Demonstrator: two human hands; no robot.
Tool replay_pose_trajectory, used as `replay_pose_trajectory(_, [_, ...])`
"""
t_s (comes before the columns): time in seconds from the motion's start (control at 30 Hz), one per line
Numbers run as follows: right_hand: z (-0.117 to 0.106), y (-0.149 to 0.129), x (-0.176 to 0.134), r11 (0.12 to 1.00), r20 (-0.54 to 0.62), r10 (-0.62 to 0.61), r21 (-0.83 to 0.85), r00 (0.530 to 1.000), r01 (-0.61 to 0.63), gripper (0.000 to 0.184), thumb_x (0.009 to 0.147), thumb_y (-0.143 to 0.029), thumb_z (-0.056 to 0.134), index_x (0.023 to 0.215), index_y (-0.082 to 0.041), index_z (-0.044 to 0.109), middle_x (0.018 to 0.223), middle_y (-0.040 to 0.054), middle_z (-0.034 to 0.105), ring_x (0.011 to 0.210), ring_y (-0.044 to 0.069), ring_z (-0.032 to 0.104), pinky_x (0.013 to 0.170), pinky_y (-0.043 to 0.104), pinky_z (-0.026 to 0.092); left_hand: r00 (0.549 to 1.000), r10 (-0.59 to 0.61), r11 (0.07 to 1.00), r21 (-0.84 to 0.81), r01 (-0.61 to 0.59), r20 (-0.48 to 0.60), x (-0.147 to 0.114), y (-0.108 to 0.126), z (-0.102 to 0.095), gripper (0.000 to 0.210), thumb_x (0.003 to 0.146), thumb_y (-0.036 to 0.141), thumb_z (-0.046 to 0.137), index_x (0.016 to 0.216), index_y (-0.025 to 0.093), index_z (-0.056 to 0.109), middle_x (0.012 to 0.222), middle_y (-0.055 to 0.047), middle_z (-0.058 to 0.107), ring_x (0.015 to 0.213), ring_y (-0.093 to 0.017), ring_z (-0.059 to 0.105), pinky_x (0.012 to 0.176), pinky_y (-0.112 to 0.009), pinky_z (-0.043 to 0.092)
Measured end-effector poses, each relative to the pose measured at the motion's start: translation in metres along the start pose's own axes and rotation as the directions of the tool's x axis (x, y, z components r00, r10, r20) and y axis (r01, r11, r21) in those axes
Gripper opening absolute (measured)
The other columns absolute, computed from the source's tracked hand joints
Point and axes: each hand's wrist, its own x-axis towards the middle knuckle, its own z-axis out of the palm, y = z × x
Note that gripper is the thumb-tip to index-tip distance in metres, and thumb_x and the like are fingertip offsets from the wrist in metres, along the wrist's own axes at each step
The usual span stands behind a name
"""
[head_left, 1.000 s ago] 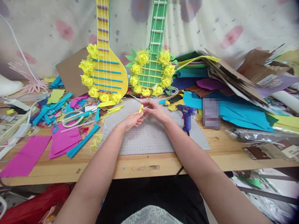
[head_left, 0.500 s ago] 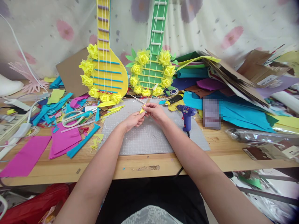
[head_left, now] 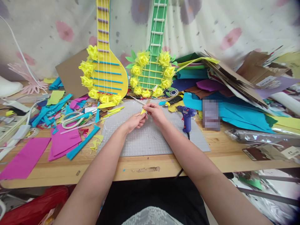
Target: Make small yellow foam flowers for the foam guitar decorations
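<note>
Above the grey cutting mat [head_left: 140,145], my left hand [head_left: 136,121] pinches a small piece of yellow paper [head_left: 143,111]. My right hand [head_left: 153,112] is closed on the upper end of the same paper, its fingertips close to the left ones. A thin wooden stick [head_left: 138,100] runs up and left from the right fingers; its lower end is hidden by them. A blue glue gun [head_left: 187,118] stands on the mat to the right of my hands.
Behind lean a yellow paper instrument [head_left: 112,73] and a green one [head_left: 152,73], both edged with yellow paper flowers. Scissors [head_left: 73,120], blue strips and magenta sheets [head_left: 27,157] lie left. Blue paper [head_left: 243,115] and cardboard [head_left: 234,75] are piled right.
Both hands stay in nearly the same place, with the fingers shifting slightly around the yellow paper. The whole view has moved a little.
</note>
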Motion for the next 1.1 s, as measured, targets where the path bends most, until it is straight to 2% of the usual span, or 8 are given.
replay_pose_trajectory(0.2, [0.0013, -0.0022, -0.002, 0.999, 0.172, 0.032, -0.018, 0.984, -0.029, 0.033, 0.055, -0.04, 0.072, 0.076, -0.017, 0.06, 0.06, -0.0045, 0.056, 0.05, 0.006, 0.045, 0.052, 0.023, 0.033, 0.994, 0.058, 0.998, -0.023, -0.06, -0.095, 0.0005, -0.0001, -0.0003, 0.024, 0.087, 0.038, 0.037, 0.073, 0.018, 0.04, 0.052, 0.009, 0.021, 0.037, -0.002, 0.016, 0.037, -0.013, 0.01])
replay_pose_trajectory(0.3, [0.0014, -0.0026, -0.0018, 1.0, 0.133, 0.006, -0.015, 0.991, -0.004, 0.031, 0.052, -0.04, 0.073, 0.066, -0.016, 0.058, 0.056, -0.0041, 0.055, 0.05, 0.006, 0.044, 0.055, 0.024, 0.035, 0.994, 0.059, 0.996, -0.055, -0.064, -0.096, 0.0017, -0.0003, -0.0004, 0.022, 0.084, 0.037, 0.043, 0.075, 0.017, 0.042, 0.052, 0.009, 0.023, 0.038, -0.001, 0.018, 0.037, -0.012, 0.011])
replay_pose_trajectory(0.5, [-0.0048, -0.0008, 0.0035, 0.998, -0.074, -0.055, 0.017, 0.996, 0.056, 0.027, 0.048, -0.035, 0.075, 0.062, -0.018, 0.058, 0.061, -0.0041, 0.054, 0.057, 0.007, 0.044, 0.056, 0.023, 0.035, 0.998, 0.008, 0.996, -0.091, -0.013, -0.056, 0.0019, -0.0005, 0.0003, 0.019, 0.084, 0.033, 0.045, 0.078, 0.015, 0.046, 0.051, 0.009, 0.024, 0.037, -0.001, 0.019, 0.036, -0.012, 0.012])
replay_pose_trajectory(0.6, [-0.0073, -0.0013, 0.004, 0.999, -0.053, -0.014, 0.03, 0.999, 0.015, 0.029, 0.048, -0.037, 0.075, 0.065, -0.018, 0.059, 0.064, -0.0036, 0.056, 0.057, 0.007, 0.045, 0.056, 0.023, 0.036, 0.997, -0.001, 0.995, -0.101, -0.007, -0.077, 0.0011, 0.0005, 0.0014, 0.019, 0.084, 0.032, 0.044, 0.074, 0.016, 0.043, 0.05, 0.01, 0.023, 0.036, -0.001, 0.018, 0.036, -0.012, 0.012])
replay_pose_trajectory(0.77, [-0.0065, -0.0013, 0.0017, 0.984, 0.136, 0.134, 0.101, 0.982, -0.149, 0.04, 0.049, -0.038, 0.076, 0.081, -0.019, 0.061, 0.072, -0.0018, 0.061, 0.062, 0.008, 0.053, 0.061, 0.023, 0.039, 0.991, 0.026, 0.991, -0.127, -0.043, -0.128, 0.0004, 0.0032, 0.0025, 0.021, 0.086, 0.032, 0.041, 0.071, 0.017, 0.039, 0.049, 0.01, 0.022, 0.035, -0.001, 0.017, 0.035, -0.012, 0.011])
replay_pose_trajectory(0.9, [-0.0045, 0.0, 0.003, 0.991, 0.078, 0.084, 0.098, 0.993, -0.091, 0.04, 0.042, -0.034, 0.079, 0.071, -0.016, 0.059, 0.064, -0.0036, 0.06, 0.055, 0.005, 0.05, 0.059, 0.022, 0.038, 0.991, 0.024, 0.991, -0.125, -0.04, -0.13, 0.0, 0.0037, 0.003, 0.022, 0.084, 0.033, 0.046, 0.071, 0.016, 0.041, 0.049, 0.01, 0.025, 0.035, -0.001, 0.019, 0.034, -0.011, 0.012])
replay_pose_trajectory(1.0, [-0.0053, -0.0002, 0.0042, 0.995, 0.031, 0.053, 0.087, 0.998, -0.056, 0.038, 0.041, -0.033, 0.08, 0.067, -0.016, 0.057, 0.061, -0.0042, 0.059, 0.053, 0.005, 0.048, 0.057, 0.022, 0.038, 0.994, 0.039, 0.989, -0.139, -0.053, -0.103, -0.0011, 0.0031, 0.0026, 0.02, 0.083, 0.033, 0.048, 0.078, 0.014, 0.049, 0.051, 0.008, 0.033, 0.037, -0.001, 0.031, 0.035, -0.012, 0.025])
replay_pose_trajectory(1.1, [-0.0064, -0.0024, 0.0028, 0.997, 0.072, 0.047, 0.05, 0.996, -0.05, 0.036, 0.045, -0.034, 0.078, 0.068, -0.016, 0.057, 0.06, -0.004, 0.058, 0.052, 0.006, 0.048, 0.054, 0.022, 0.037, 0.995, 0.055, 0.981, -0.179, -0.069, -0.084, -0.0016, 0.0017, 0.0016, 0.02, 0.082, 0.03, 0.05, 0.087, 0.011, 0.054, 0.065, 0.0, 0.052, 0.052, -0.007, 0.052, 0.054, -0.022, 0.046])
